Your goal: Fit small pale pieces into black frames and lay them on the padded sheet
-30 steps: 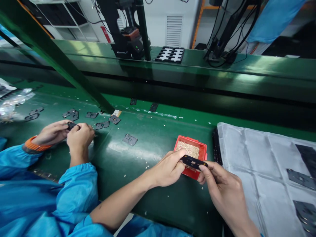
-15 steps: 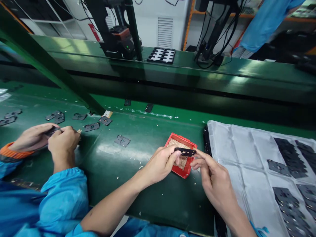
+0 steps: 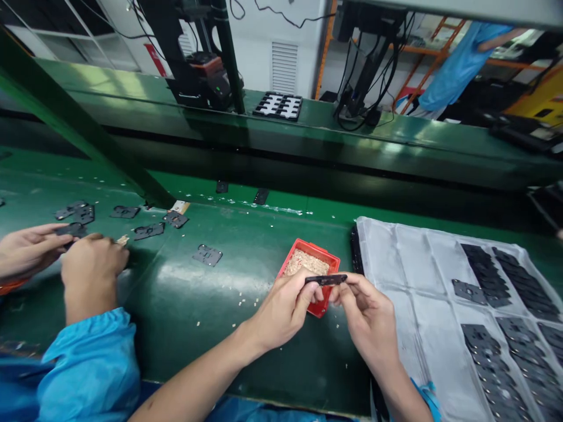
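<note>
A thin black plastic plate (image 3: 326,280) is held nearly edge-on above a red bin (image 3: 333,261). My left hand (image 3: 288,302) grips its left end between thumb and fingers. At the plate's right end, the fingers of my right hand (image 3: 367,308) are pinched against it; whether they also hold something small is hidden. Pale tan small pieces (image 3: 308,262) fill the bin, which lies on the green bench under both hands. Left of the bin, a similar dark plate (image 3: 207,255) lies flat.
A white compartment tray (image 3: 396,293) with rows of black plates (image 3: 486,275) stands on the right. At the left, a co-worker's hands (image 3: 90,264) hold another plate, with several loose plates (image 3: 149,231) nearby. A green post (image 3: 109,152) slants down to the bench.
The plate has tipped so that its edge shows more and its face less. My right hand has closed in on its right end. The whole view has shifted slightly.
</note>
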### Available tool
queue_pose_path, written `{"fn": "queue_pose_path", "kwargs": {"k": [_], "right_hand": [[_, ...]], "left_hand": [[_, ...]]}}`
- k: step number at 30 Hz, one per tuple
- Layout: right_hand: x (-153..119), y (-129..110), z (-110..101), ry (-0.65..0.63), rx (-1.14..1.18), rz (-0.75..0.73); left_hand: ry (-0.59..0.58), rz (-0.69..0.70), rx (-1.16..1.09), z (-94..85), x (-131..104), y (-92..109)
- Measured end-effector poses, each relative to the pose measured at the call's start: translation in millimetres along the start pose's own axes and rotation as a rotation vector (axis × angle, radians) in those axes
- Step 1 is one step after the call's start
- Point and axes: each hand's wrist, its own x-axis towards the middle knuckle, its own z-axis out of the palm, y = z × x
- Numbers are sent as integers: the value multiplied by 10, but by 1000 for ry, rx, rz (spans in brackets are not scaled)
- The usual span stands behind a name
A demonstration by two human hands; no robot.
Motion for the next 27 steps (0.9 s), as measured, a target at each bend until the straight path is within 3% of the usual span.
{"fn": "queue_pose_path", "kwargs": {"k": [5, 13, 20, 27], "right_hand": [[13, 30, -20, -41, 9, 23], [10, -76, 28, 97, 64, 51], [-57, -148, 55, 150, 170, 101], [-148, -114, 44, 170, 218, 79]], "left_hand": [[43, 23, 27, 21, 13, -45], [-33, -227, -309, 100, -65, 103], [-24, -182, -309, 147, -123, 262], [-29, -170, -340, 186, -153, 252]]}}
